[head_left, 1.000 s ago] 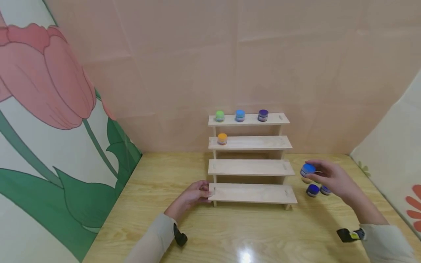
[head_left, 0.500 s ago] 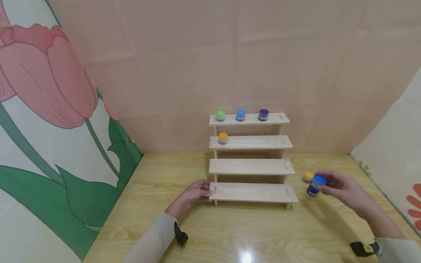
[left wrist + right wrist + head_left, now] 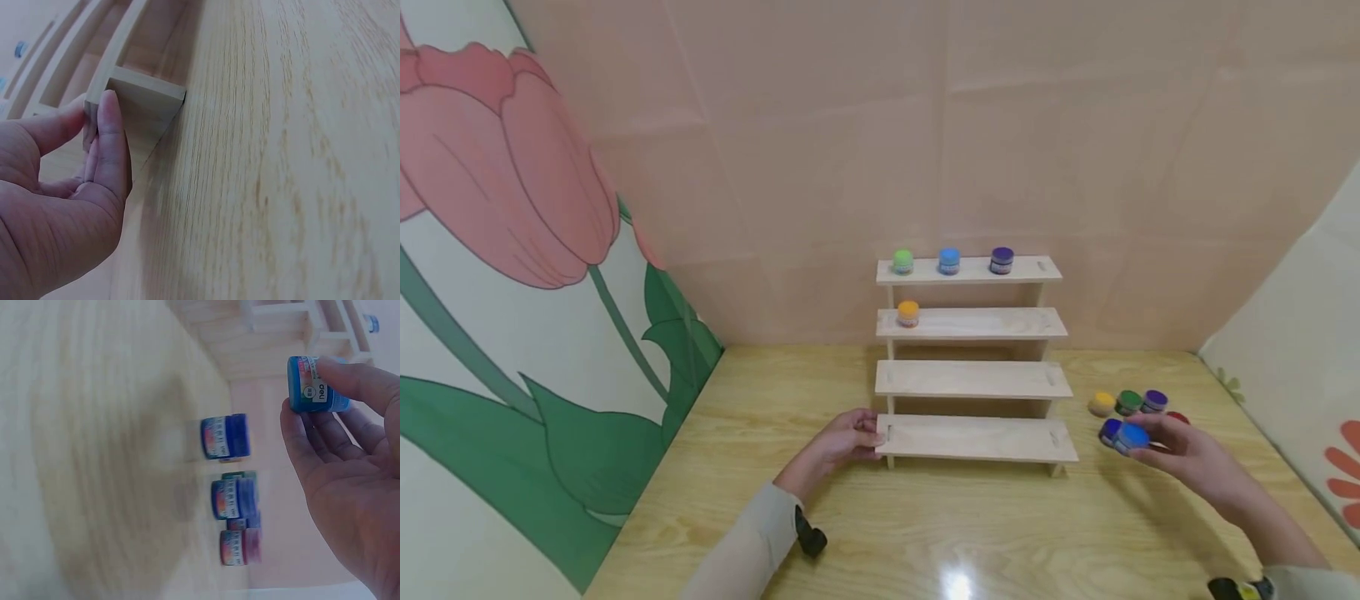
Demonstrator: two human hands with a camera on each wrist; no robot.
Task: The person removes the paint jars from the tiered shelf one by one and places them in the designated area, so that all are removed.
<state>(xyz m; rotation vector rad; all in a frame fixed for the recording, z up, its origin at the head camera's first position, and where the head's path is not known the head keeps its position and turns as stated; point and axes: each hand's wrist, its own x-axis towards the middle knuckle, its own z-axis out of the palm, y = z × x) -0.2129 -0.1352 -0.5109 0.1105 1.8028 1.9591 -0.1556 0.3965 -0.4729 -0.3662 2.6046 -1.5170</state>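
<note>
My left hand (image 3: 842, 437) pinches the left end of the lowest board on a pale wooden four-step rack (image 3: 973, 437), thumb above and fingers below. With thumb and fingertips, my right hand (image 3: 1198, 467) grips a light blue paint jar (image 3: 307, 384) to the right of the rack. In the right wrist view that jar is clear of the table. A dark blue jar (image 3: 1109, 432) stands right beside it in the head view. Behind are a yellow jar (image 3: 1102, 405), a green jar (image 3: 1128, 403), a purple jar (image 3: 1154, 402) and a red jar (image 3: 232, 548), partly hidden by the hand.
On the rack's top step stand a light green jar (image 3: 902, 262), a blue jar (image 3: 949, 262) and a dark purple jar (image 3: 1002, 261). An orange jar (image 3: 907, 314) sits at the left of the step below. Behind the wooden table (image 3: 970, 525) rises a pinkish backdrop (image 3: 805, 208).
My right hand has moved the light blue jar down and to the right, and the yellow, green, purple and red jars have come into sight. My left hand keeps its hold on the rack.
</note>
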